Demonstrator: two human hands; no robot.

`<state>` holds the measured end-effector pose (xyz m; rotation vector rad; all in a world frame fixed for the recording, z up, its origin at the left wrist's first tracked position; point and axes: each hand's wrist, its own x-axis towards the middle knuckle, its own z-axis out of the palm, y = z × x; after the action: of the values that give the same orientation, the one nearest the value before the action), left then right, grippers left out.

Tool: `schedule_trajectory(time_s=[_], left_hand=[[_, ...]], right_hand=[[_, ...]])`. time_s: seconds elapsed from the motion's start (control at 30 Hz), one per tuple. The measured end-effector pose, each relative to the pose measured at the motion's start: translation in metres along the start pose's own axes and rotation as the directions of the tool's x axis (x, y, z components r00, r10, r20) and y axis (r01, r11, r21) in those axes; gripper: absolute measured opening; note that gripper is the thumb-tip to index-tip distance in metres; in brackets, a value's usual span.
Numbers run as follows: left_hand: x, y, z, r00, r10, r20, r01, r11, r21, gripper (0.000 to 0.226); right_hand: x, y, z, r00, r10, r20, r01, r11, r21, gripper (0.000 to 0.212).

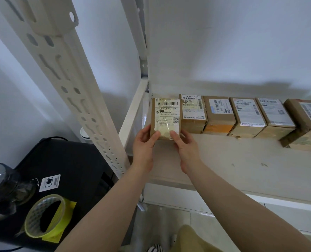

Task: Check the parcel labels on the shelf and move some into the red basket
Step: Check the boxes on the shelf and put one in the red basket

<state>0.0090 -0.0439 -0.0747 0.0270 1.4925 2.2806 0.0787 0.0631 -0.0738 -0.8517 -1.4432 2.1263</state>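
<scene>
A small brown parcel (166,115) with a white label stands tilted up at the left end of the shelf (242,160), its label facing me. My left hand (144,140) grips its lower left edge, thumb on the front. My right hand (184,144) grips its lower right corner the same way. Several more labelled brown parcels (220,113) lie in a row to its right along the back of the shelf. The red basket is not in view.
A white slotted shelf post (74,84) rises at the left. Below left, a black case (67,171) carries a roll of yellow tape (45,215) and a clear container (3,188). The white wall (232,42) stands behind the shelf.
</scene>
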Motion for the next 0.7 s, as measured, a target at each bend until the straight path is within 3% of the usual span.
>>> schedule_trajectory(time_s=[0.27, 0.7], left_hand=[[0.0029, -0.0015, 0.0053, 0.998, 0.013, -0.064, -0.013, 1.0, 0.001, 0.045], [0.0031, -0.0027, 0.0057, 0.998, 0.009, -0.068, -0.006, 0.999, 0.048, 0.048]], right_hand=[[0.0039, 0.0034, -0.005, 1.0, 0.013, 0.028, -0.013, 1.0, -0.001, 0.057], [0.0066, 0.0035, -0.0047, 1.0, 0.027, 0.015, -0.027, 0.999, -0.039, 0.052]])
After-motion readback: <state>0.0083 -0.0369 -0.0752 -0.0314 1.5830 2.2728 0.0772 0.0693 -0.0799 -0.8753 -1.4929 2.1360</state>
